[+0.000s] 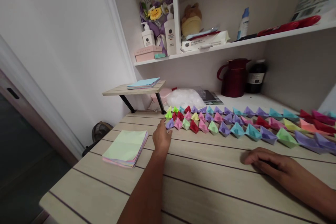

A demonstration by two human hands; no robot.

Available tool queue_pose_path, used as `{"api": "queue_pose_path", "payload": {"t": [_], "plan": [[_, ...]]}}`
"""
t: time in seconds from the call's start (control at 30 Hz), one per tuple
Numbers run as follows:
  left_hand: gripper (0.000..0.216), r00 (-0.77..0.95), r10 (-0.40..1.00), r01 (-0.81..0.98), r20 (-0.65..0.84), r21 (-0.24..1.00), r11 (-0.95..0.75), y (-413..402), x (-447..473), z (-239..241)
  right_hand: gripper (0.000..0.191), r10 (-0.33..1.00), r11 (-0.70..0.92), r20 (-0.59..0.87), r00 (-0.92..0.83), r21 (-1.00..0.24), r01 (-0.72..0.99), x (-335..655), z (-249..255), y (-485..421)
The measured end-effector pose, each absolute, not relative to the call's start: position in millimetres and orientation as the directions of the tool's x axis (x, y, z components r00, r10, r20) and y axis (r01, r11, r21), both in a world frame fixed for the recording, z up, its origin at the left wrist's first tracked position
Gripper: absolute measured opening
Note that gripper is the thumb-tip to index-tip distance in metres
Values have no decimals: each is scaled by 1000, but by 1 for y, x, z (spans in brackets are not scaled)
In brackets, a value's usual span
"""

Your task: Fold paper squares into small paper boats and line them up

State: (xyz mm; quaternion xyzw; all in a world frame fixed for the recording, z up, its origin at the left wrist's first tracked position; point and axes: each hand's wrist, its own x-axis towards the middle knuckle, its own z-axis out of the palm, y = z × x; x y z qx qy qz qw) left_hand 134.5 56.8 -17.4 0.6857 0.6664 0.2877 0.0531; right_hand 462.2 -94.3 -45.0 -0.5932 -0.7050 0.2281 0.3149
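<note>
Several folded paper boats [237, 129] in many colours stand in rows across the back of a pale wooden table [199, 185]. My left hand [162, 137] reaches forward to the left end of the rows, its fingers touching or just short of a purple boat [170, 124]; the fingers are curled and I cannot tell if they hold it. My right hand [267, 162] lies flat and open on the table in front of the boats, holding nothing. A stack of coloured paper sheets [126, 147], light green on top, lies to the left of my left hand.
A small raised shelf [131, 90] at the back left carries another paper stack [144, 83]. Behind the boats are a white plastic bag [185, 98], a dark red jug [234, 77] and a dark jar [256, 76]. A wall shelf [236, 43] above holds bottles, boxes and a plush toy.
</note>
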Motion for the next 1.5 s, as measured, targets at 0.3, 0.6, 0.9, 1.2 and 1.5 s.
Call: {"api": "queue_pose_path", "payload": {"t": [0.3,0.6,0.9,1.2,1.5], "plan": [[52,-23,943,858,333,491,-153,49,133,-18,36,981,189,167,-99,-696,692,463,-45,-95],[46,47,945,846,324,491,-210,48,136,-15,34,972,222,214,-100,-682,697,463,-47,-93],[34,55,941,848,334,481,-221,51,136,-18,36,974,208,207,-89,-678,705,460,-40,-96],[48,11,944,821,329,536,-196,43,134,-18,36,978,200,189,-93,-693,693,461,-45,-92],[39,-14,947,728,320,653,-209,21,136,-10,36,969,240,219,-118,-698,675,466,-47,-91]]}}
